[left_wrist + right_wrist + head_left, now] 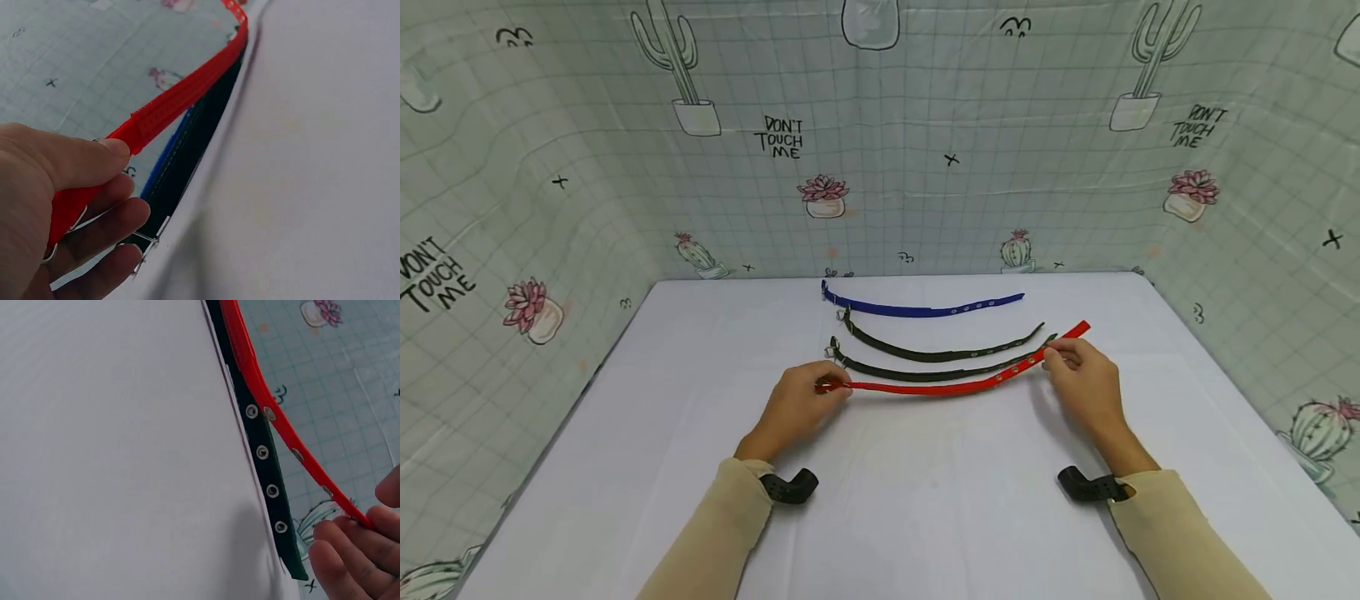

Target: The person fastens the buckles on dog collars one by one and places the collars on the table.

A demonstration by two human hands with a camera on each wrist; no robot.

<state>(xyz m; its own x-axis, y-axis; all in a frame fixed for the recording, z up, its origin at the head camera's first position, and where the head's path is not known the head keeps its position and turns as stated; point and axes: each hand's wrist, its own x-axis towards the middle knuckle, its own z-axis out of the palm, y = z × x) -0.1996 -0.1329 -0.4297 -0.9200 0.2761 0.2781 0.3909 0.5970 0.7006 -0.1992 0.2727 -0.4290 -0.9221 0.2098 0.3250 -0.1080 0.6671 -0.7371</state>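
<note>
Head view: 2 hands (797,408) stretch red eyeleted collar (951,387) taut.

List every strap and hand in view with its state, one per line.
Red strap: unbuckled, stretched out, held at both ends.
Blue strap: unbuckled, flat on the table, untouched.
Far dark strap: unbuckled, flat, untouched.
Near dark strap: unbuckled, flat beside the red one.
Left hand: pinching the red strap's buckle end.
Right hand: pinching its holed end.

Both my arms reach forward, sleeves to the wrists. My left hand (796,406) pinches with thumb over curled fingers (103,215); my right hand (1086,385) pinches at fingertips (350,540).
</note>
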